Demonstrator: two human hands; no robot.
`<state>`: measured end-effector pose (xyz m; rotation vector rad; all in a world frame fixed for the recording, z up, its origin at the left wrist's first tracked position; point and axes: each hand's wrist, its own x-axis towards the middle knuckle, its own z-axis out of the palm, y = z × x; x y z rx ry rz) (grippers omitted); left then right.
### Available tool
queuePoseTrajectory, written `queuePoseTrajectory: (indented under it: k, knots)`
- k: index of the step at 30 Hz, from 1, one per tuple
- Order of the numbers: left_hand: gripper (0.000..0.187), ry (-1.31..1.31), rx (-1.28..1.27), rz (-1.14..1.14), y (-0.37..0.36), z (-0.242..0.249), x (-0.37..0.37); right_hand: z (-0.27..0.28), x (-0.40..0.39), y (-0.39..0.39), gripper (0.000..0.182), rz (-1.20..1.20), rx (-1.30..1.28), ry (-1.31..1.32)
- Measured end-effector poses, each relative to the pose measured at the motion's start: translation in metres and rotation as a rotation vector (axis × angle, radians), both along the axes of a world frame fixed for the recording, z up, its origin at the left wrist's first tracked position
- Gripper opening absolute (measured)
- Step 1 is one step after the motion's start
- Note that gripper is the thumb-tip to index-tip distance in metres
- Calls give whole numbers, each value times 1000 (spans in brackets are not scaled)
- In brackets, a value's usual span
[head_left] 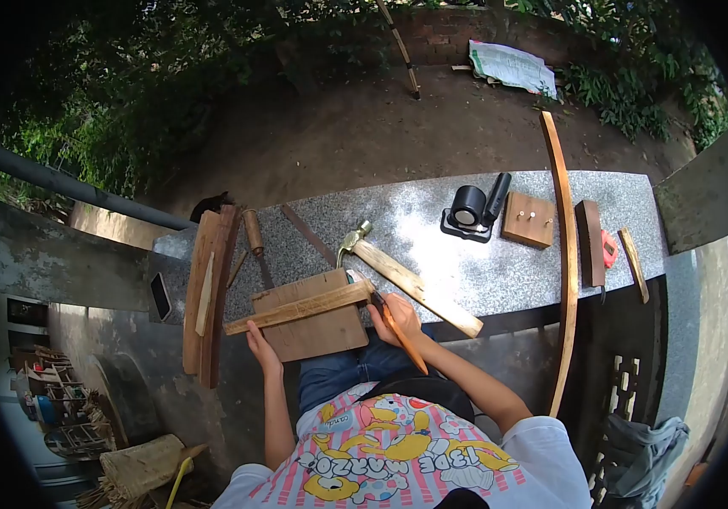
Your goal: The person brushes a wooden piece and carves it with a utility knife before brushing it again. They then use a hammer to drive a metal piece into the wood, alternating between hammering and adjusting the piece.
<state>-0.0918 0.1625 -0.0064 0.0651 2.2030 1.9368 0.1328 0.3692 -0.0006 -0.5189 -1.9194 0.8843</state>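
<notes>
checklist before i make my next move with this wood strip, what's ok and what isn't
1. Left hand on the wooden strip: ok, touching it near its left end; how firmly, cannot tell.
2. Right hand on the orange-handled tool: ok, held at the strip's right end.
3. Strip backed by the board: ok, it lies across it.
4. Board wholly over the stone slab: not ok, its near part juts past the edge toward the lap.
5. Tool's tip against the strip: cannot tell, too small to make out.
6. Hammer off the strip: ok, lying apart from it.
</notes>
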Motion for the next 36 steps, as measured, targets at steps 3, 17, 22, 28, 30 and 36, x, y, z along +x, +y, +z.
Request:
queuePoseTrajectory:
  k: [3, 17, 22, 28, 30, 36]
  knots:
    - [52, -6, 12, -24, 0, 0, -2, -3, -1, 0, 28, 22, 6, -30]
    - [43, -32, 163, -104, 2, 10, -1, -20, -5, -7, 35, -165, -13, -129]
    - [45, -81, 225, -103, -1, 1, -4, -1, -1, -6, 30, -113, -135, -161]
    - [47, -43, 249, -55, 2, 1, -3, 19, -7, -8, 24, -81, -119, -158]
    - [47, -22, 256, -43, 3, -3, -4, 32, -21, -3, 28, -71, -162, -103]
    - [45, 41, 224, -126, -1, -14, -13, 100, -40, 56, 27, -369, 392, -769]
